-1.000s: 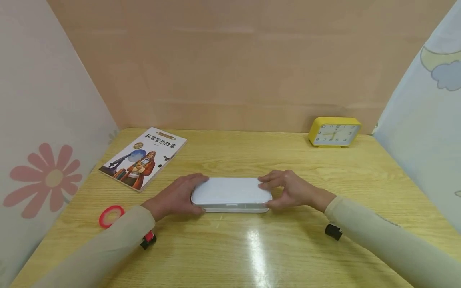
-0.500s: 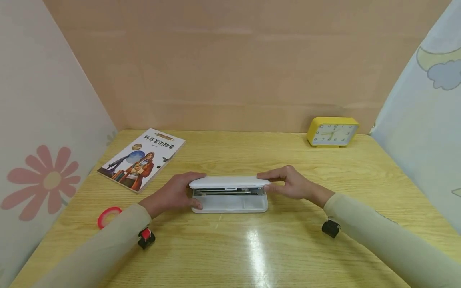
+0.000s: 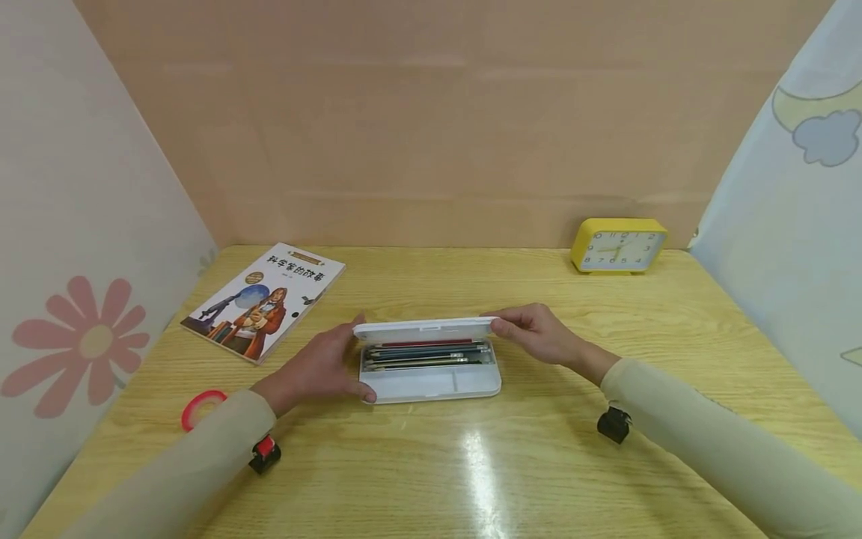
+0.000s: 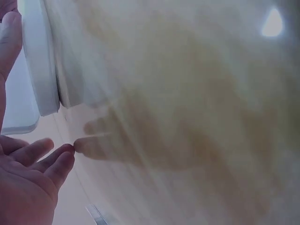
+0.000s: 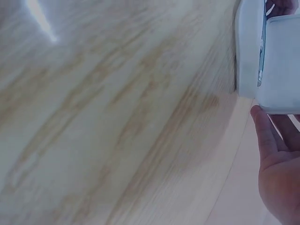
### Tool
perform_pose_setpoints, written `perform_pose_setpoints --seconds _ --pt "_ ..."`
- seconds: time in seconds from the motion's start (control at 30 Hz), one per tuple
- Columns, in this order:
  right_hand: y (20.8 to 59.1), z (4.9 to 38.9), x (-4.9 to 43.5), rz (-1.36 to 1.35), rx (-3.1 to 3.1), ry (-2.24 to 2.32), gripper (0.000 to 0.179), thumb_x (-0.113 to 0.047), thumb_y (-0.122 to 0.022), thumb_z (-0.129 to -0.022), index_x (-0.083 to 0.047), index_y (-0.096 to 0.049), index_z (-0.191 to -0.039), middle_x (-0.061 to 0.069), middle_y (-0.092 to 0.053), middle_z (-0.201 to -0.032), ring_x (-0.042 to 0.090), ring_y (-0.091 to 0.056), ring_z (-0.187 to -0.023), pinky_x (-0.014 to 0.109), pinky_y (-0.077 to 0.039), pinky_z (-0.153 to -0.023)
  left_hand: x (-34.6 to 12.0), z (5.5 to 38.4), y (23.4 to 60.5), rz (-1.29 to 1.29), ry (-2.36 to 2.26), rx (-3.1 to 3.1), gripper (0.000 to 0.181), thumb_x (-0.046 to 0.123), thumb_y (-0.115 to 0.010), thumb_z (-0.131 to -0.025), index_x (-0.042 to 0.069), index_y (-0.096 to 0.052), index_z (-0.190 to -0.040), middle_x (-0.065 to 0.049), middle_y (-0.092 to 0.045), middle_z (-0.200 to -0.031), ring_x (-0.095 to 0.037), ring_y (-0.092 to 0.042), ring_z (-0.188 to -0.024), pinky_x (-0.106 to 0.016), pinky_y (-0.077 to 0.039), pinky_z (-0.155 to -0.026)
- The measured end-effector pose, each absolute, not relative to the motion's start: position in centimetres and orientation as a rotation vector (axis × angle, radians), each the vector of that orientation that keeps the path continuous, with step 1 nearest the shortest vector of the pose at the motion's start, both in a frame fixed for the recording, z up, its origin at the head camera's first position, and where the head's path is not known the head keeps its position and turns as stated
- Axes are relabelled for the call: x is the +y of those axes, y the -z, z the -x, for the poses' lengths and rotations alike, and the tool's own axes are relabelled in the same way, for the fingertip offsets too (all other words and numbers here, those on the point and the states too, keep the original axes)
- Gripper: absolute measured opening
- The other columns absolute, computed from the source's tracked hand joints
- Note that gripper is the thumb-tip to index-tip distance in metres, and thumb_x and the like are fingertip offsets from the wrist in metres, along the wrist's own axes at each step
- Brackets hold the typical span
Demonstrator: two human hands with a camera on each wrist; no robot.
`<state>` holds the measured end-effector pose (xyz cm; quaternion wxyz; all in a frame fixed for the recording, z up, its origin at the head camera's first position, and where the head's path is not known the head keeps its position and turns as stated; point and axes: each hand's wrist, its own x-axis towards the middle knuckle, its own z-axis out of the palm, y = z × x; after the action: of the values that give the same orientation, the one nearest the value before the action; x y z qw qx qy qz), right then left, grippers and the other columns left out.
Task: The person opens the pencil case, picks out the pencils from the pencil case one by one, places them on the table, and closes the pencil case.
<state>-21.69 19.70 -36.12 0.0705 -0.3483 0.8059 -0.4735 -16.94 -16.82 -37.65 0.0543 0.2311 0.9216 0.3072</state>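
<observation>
A white pencil case lies on the wooden table, its lid raised and tilted back. Several pencils lie side by side in the rear compartment; the front compartments hold nothing visible. At the case's left end, my left hand holds it, thumb on the front corner and fingers towards the back. My right hand pinches the lid's right end. In the left wrist view, the left fingers extend beyond the case's end. The right wrist view has the right hand against the lid.
A book with an illustrated cover lies at the back left. The yellow clock stands at the back right. A red ring sits beside the left sleeve, partly covered by it. Walls border the table's back and sides.
The lid has swung up and back with my right hand, uncovering the pencils inside. My left hand has stayed at the case's left end.
</observation>
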Motion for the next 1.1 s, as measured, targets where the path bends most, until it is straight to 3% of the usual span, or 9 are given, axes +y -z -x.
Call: perform_pose_setpoints --seconds 0.13,0.37,0.57,0.7,0.87,1.1 --pt "36.2 22.1 19.2 0.957 2.449 1.447 0.028 -0.012 -0.047 -0.101 0.008 -0.067 -0.108 0.018 -0.068 -0.102 0.031 -0.065 -0.089 0.037 -0.055 -0.077 -16.8 16.8 37.7 -0.713 -0.93 2.822 0.125 0.055 -0.087 -0.051 -0.001 -0.028 -0.146 -0.019 -0.039 -0.143 -0.036 -0.035 -0.131 -0.051 -0.031 -0.104" --pt "36.1 23.1 18.0 0.684 2.532 1.413 0.04 -0.023 -0.043 -0.103 0.009 -0.066 -0.102 0.016 -0.068 -0.086 0.031 -0.067 -0.076 0.039 -0.057 -0.066 -16.6 16.3 37.5 -0.666 -0.811 2.929 0.144 0.063 -0.083 -0.049 0.0 -0.003 -0.15 -0.021 -0.015 -0.154 -0.04 -0.021 -0.137 -0.053 -0.027 -0.105" --pt "36.2 23.9 17.1 0.583 2.643 1.316 0.033 -0.018 -0.047 -0.102 0.007 -0.066 -0.092 0.013 -0.065 -0.069 0.031 -0.065 -0.063 0.037 -0.056 -0.055 -16.5 16.5 37.1 -0.794 -0.692 3.047 0.137 0.064 -0.083 -0.049 0.005 -0.013 -0.152 -0.013 -0.012 -0.156 -0.035 -0.016 -0.139 -0.054 -0.025 -0.106" --pt "36.4 24.3 16.7 0.555 2.675 1.245 0.032 -0.018 -0.047 -0.102 0.004 -0.064 -0.086 0.013 -0.063 -0.064 0.029 -0.064 -0.058 0.035 -0.055 -0.051 -16.4 16.8 36.8 -0.886 -0.635 3.025 0.132 0.064 -0.082 -0.051 0.002 -0.02 -0.15 -0.011 -0.01 -0.157 -0.033 -0.01 -0.141 -0.053 -0.021 -0.108" --pt "36.6 24.6 16.6 0.517 2.662 1.223 0.032 -0.017 -0.047 -0.102 0.004 -0.063 -0.083 0.011 -0.062 -0.062 0.025 -0.063 -0.055 0.034 -0.054 -0.05 -16.4 17.4 36.7 -0.871 -0.646 2.916 0.135 0.064 -0.081 -0.052 -0.001 -0.014 -0.15 -0.013 -0.009 -0.156 -0.03 -0.01 -0.141 -0.046 -0.019 -0.11" --pt "36.6 24.8 16.4 0.482 2.696 1.144 0.033 -0.019 -0.047 -0.102 0.001 -0.064 -0.081 0.009 -0.06 -0.06 0.023 -0.06 -0.051 0.03 -0.052 -0.047 -16.5 17.8 36.9 -0.835 -0.675 2.868 0.137 0.065 -0.081 -0.051 0.001 -0.012 -0.151 -0.014 -0.011 -0.156 -0.032 -0.013 -0.14 -0.047 -0.02 -0.11"
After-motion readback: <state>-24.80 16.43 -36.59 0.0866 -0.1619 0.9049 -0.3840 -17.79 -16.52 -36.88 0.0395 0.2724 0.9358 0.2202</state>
